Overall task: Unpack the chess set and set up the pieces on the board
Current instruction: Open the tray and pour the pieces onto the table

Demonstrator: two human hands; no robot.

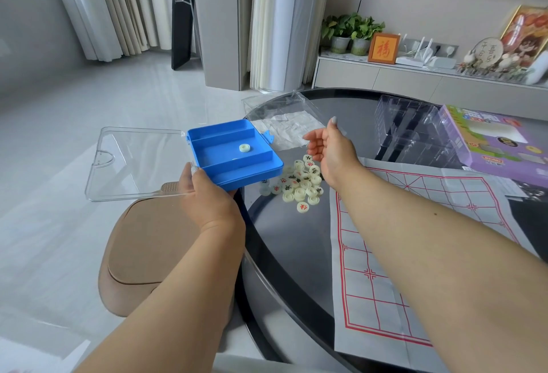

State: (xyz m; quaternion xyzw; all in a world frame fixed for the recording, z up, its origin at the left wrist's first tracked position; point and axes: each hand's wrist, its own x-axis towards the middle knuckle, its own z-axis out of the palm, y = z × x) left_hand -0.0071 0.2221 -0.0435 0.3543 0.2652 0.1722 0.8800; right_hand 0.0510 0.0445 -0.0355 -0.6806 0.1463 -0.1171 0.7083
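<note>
My left hand (207, 199) grips the near edge of a blue chess case (228, 162), held level above the table's left rim, its clear lid (133, 162) hanging open to the left. One pale round piece (244, 148) lies in the case's middle compartment. A pile of several pale chess pieces (301, 185) with red and black characters lies on the dark glass table (281, 239) just right of the case. My right hand (332, 147) hovers over the pile, fingers apart, holding nothing. The paper board (415, 254) with red grid lines lies spread on the table under my right forearm.
A clear plastic bag with folded paper (287, 126) lies at the table's far edge. A clear plastic box (415, 132) and a purple game box (498, 141) stand at the right. A tan stool (148, 248) sits below the case, left of the table.
</note>
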